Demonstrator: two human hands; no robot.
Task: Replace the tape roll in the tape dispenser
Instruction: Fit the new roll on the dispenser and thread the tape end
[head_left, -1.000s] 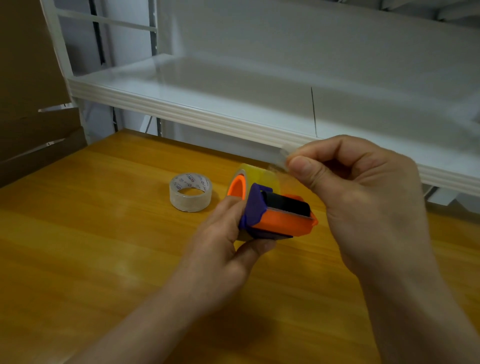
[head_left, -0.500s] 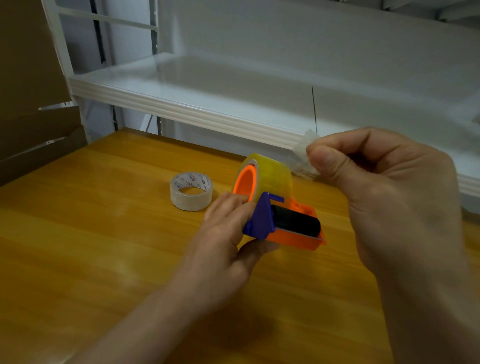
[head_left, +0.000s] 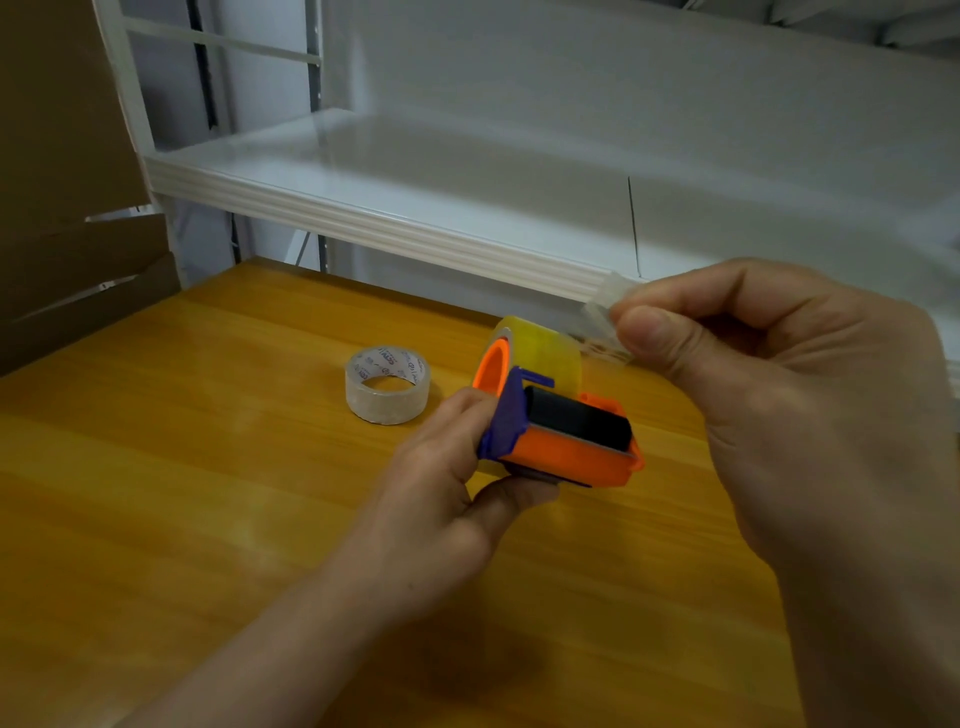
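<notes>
My left hand grips the orange and purple tape dispenser from below and from the left, just above the table. A yellowish tape roll sits on the dispenser's orange hub. My right hand pinches the roll's free end between thumb and forefinger, up and to the right of the roll, with a short clear strip stretched back to it. A second, nearly used-up clear tape roll lies flat on the table to the left of the dispenser.
The wooden table reaches a white shelf unit whose edge runs just behind the dispenser. Brown cardboard stands at the far left.
The dispenser has tilted so that the roll and black roller face up. My right hand has drawn the tape end up and to the right, away from the roll.
</notes>
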